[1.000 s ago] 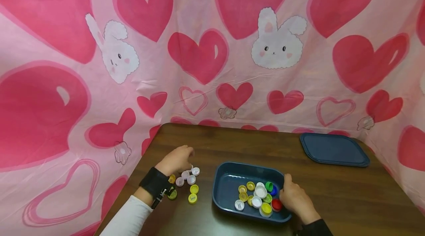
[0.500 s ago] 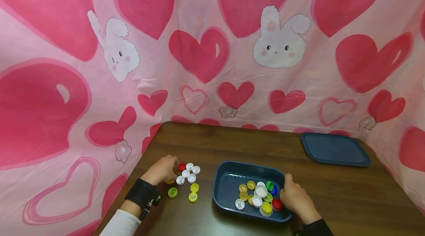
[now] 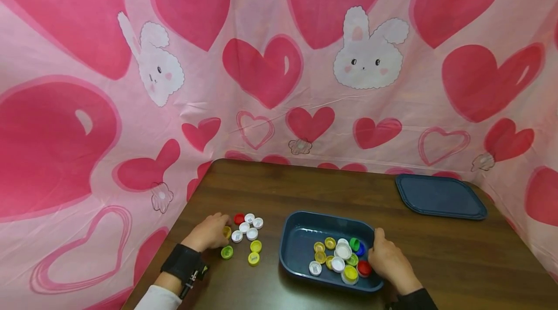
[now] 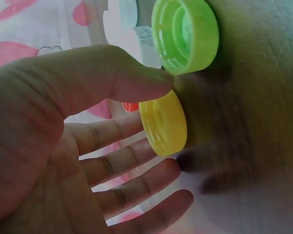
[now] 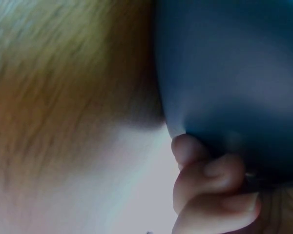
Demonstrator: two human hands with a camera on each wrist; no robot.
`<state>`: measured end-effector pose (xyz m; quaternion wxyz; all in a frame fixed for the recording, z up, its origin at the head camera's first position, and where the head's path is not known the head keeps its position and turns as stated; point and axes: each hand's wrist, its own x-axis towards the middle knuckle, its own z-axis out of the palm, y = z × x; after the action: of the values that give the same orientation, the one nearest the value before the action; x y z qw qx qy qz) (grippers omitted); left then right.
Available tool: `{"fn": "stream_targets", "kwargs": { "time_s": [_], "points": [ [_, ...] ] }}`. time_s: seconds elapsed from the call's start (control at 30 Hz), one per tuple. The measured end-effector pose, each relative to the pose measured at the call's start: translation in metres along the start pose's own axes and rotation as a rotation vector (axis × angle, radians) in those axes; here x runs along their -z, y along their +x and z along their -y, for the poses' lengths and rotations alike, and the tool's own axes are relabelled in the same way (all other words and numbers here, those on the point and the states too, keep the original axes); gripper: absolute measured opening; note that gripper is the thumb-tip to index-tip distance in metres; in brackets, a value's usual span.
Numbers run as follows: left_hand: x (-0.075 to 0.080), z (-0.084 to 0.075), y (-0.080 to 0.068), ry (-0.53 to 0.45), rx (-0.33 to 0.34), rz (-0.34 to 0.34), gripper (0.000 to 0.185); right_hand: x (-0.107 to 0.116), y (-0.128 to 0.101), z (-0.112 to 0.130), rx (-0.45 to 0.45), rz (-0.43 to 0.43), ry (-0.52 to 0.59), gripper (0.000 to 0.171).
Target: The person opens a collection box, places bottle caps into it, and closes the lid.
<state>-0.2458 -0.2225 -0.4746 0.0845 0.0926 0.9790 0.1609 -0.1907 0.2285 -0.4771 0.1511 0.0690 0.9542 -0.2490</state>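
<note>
Left grip (image 3: 209,233): is framing the yellow cap with loosely extended fingers, the thumb standing at its edge; whether it is pressing, I cannot tell. Closing unevenly, it could be squirting the cap sideways.
Yellow cap (image 4: 166,124): is sitting at or just above the worktop (image 3: 279,189), I cannot tell which; its low, smooth wall is offering little purchase, so a slip seems likeliest here.
Green cap (image 3: 226,252): is lying just beside it, close to the thumb, where a wide thumb sweep could be nudging it off.
Red cap (image 3: 239,218) and white caps (image 3: 252,234): are clustering just past the fingertips; overreaching fingers could be scattering them.
Yellow pair (image 3: 254,258): is lying between the left grip and the blue tub; a hand travelling low that way could be knocking it.
Right grip (image 3: 388,257): is clasping the right end of the blue tub (image 3: 301,247), fingers curling around it; an absent-minded tug could be tilting or dragging it.
Mixed caps (image 3: 343,251): are crowding the tub's right half, some overlapping; with a tilt, the heap could be sliding.
Flat blue tray (image 3: 441,196): is lying well apart, probably posing little risk.
</note>
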Motion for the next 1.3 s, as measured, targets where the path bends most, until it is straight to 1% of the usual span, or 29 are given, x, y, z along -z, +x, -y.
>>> {"fn": "stream_targets", "kwargs": {
  "time_s": [0.2,0.33,0.5,0.67,0.77,0.83,0.9,0.97,1.07,1.17,1.3],
  "points": [
    [-0.004,0.001,0.001,0.030,-0.021,-0.033,0.041,0.000,0.000,0.000,-0.004,-0.004,-0.002,0.042],
    [-0.006,0.000,0.002,0.042,-0.017,-0.032,0.038,-0.001,0.001,-0.001,-0.005,-0.006,0.002,0.042],
    [-0.009,0.001,0.003,0.019,-0.037,-0.054,0.031,-0.001,0.001,-0.002,-0.005,0.002,0.015,0.042],
    [-0.004,0.000,0.005,-0.002,-0.053,-0.064,0.027,-0.001,0.001,-0.002,-0.005,0.004,0.017,0.043],
    [0.003,-0.007,0.006,-0.001,-0.043,-0.066,0.028,0.000,0.001,-0.002,-0.007,0.003,0.016,0.044],
    [0.009,-0.015,0.008,0.004,-0.052,-0.081,0.029,0.000,0.001,-0.001,-0.008,0.004,0.018,0.044],
    [0.015,-0.026,0.009,0.018,-0.080,-0.096,0.029,0.001,0.001,-0.001,-0.012,0.010,0.022,0.045],
    [0.019,-0.040,0.012,0.041,-0.130,-0.115,0.029,0.001,0.001,-0.001,-0.014,0.010,0.024,0.046],
    [0.024,-0.062,0.017,0.073,-0.226,-0.133,0.030,0.001,0.002,-0.001,-0.011,0.006,0.021,0.046],
    [0.026,-0.084,0.023,0.091,-0.301,-0.128,0.031,0.000,0.002,-0.001,-0.011,0.004,0.016,0.044],
    [0.028,-0.114,0.027,0.108,-0.346,-0.093,0.034,-0.001,0.002,-0.002,-0.008,0.005,0.017,0.042]
  ]
}}
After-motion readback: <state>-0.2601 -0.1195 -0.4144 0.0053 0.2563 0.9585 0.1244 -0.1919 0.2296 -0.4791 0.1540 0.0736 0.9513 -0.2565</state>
